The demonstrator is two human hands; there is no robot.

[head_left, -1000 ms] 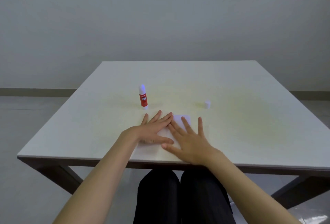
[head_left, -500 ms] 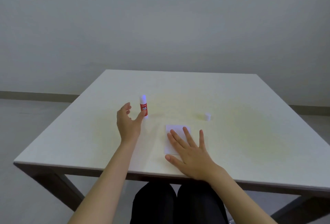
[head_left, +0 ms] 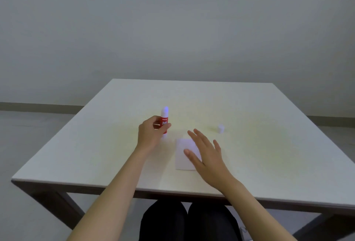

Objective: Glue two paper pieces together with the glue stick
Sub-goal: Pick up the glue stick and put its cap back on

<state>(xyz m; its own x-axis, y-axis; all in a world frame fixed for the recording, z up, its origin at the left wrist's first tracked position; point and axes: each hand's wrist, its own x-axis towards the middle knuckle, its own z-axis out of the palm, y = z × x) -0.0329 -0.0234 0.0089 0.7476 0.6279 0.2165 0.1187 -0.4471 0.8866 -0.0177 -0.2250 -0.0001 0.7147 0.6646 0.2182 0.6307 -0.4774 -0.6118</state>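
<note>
I see my left hand [head_left: 151,135] wrapped around the glue stick [head_left: 164,120], its fingers [head_left: 153,123] curled narrow on the red label with the thumb pressing from the near side. The stick stands upright, its white uncovered tip showing above my grip and its base right at the surface [head_left: 269,144]; I cannot tell whether the base touches or is just lifted. My right hand [head_left: 208,159] hovers flat and spread wide over the paper [head_left: 181,156], palm down, holding nothing. Its thumb crosses the sheet's right part and its other fingers reach past the far edge; whether the palm actually presses the paper I cannot tell. The paper is a white rectangle lying flat near the front middle of the surface, just right of the glue stick. It looks like one sheet from here, and I cannot make out a second piece on it or under it. A small white cap [head_left: 221,128] stands alone farther right, well apart from both hands. My forearms come in from the near edge, dark trousers [head_left: 184,223] showing below it.
</note>
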